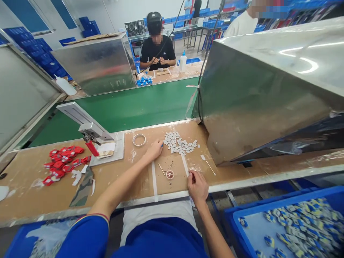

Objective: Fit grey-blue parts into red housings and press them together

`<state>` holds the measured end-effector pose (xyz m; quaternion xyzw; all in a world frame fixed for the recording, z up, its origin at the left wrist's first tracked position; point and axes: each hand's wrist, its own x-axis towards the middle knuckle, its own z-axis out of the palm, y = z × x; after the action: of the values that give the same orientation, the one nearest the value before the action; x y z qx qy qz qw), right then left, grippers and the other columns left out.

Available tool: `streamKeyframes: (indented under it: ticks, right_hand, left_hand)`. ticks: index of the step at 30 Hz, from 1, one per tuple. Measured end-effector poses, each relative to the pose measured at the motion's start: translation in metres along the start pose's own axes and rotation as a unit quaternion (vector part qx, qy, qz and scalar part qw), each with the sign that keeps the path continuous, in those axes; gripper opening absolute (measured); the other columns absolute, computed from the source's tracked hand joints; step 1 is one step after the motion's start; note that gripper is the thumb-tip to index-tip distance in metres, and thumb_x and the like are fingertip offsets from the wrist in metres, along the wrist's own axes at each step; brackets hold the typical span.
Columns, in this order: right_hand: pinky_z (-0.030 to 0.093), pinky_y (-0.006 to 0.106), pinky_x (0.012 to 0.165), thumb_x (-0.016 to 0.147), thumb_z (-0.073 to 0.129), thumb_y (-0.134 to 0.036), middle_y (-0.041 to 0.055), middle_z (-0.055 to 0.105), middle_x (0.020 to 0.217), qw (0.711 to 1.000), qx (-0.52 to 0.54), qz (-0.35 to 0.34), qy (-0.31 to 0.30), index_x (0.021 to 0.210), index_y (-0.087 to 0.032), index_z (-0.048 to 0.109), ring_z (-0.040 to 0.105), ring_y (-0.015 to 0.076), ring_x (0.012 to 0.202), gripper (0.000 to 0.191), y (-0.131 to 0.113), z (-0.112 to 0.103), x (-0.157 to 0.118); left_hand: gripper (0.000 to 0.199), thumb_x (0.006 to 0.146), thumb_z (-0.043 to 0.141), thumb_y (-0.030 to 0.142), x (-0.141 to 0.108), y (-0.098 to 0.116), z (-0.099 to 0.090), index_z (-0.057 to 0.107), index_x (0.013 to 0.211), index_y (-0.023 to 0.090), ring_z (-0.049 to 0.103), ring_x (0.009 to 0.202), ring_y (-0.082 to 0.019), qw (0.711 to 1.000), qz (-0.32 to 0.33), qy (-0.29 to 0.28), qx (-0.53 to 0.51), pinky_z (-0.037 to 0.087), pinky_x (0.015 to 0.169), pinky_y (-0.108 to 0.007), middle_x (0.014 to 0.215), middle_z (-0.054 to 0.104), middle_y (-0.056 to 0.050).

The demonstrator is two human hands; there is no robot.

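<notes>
Fingers together, my left hand [154, 151] reaches to the left edge of a pile of small grey pieces [178, 144]. A small blue piece [162, 145] shows at its fingertips. My right hand [198, 187] is closed and rests at the table's front edge, beside a white tape strip [185, 165]; whatever its fingers hold is hidden. Between the hands stands a small round cup [170, 174] of reddish-brown content, with a thin stick across it. Another short stick [161, 169] lies left of the cup, among tiny dark bits.
A tape roll [139, 140], a clamp fixture [92, 139] and red pieces [63, 161] lie leftward. A cotton-swab-like stick [211, 167] lies right, below a metal housing [258, 93]. A green belt [139, 107] runs behind; a blue bin [290, 222] is lower right. A person works opposite.
</notes>
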<state>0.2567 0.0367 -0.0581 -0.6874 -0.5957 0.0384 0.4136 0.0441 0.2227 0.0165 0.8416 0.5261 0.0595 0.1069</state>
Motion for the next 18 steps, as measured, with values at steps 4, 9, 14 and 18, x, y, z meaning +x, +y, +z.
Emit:
streamKeyframes:
  ticks: [4, 9, 14, 18]
  right_hand:
    - [0.045, 0.030, 0.073, 0.100, 0.045, -0.025, 0.0060, 0.073, 0.087, 1.000, -0.009, 0.008, -0.003, 0.097, -0.020, 0.070, 0.064, 0.0200, 0.078, 0.026, -0.002, 0.001, 0.002]
    - [0.045, 0.030, 0.074, 0.100, 0.045, -0.023, 0.0059, 0.072, 0.089, 1.000, -0.009, 0.009, -0.016, 0.098, -0.021, 0.069, 0.064, 0.0195, 0.080, 0.025, -0.004, -0.001, 0.003]
    - [0.045, 0.029, 0.074, 0.100, 0.044, -0.022, 0.0058, 0.072, 0.089, 1.000, -0.003, 0.011, -0.020, 0.098, -0.021, 0.069, 0.064, 0.0199, 0.082, 0.025, -0.005, -0.001, 0.003]
    - [0.045, 0.029, 0.075, 0.100, 0.045, -0.022, 0.0062, 0.073, 0.089, 1.000, 0.004, 0.016, -0.022, 0.098, -0.021, 0.070, 0.065, 0.0206, 0.084, 0.025, -0.005, -0.001, 0.003]
  left_hand:
    - [0.023, 0.097, 0.051, 0.017, 0.031, 0.029, 0.000, 0.065, 0.115, 0.016, 0.068, 0.107, -0.027, 0.999, -0.023, -0.018, -0.016, 0.055, 0.092, -0.041, 0.116, 0.068, -0.015]
    - [0.023, 0.099, 0.062, 0.028, 0.064, 0.061, 0.011, 0.066, 0.115, 0.012, 0.069, 0.104, -0.024, 0.991, -0.097, -0.088, -0.015, 0.058, 0.090, -0.043, 0.114, 0.070, -0.012]
    - [0.031, 0.097, 0.067, 0.036, 0.075, 0.068, 0.011, 0.067, 0.116, 0.012, 0.069, 0.105, -0.024, 0.986, -0.115, -0.122, -0.027, 0.058, 0.093, -0.045, 0.117, 0.070, -0.011]
    - [0.027, 0.094, 0.070, 0.034, 0.088, 0.063, -0.004, 0.070, 0.105, 0.010, 0.070, 0.097, -0.022, 0.985, -0.105, -0.116, -0.073, 0.058, 0.089, -0.042, 0.104, 0.072, -0.011]
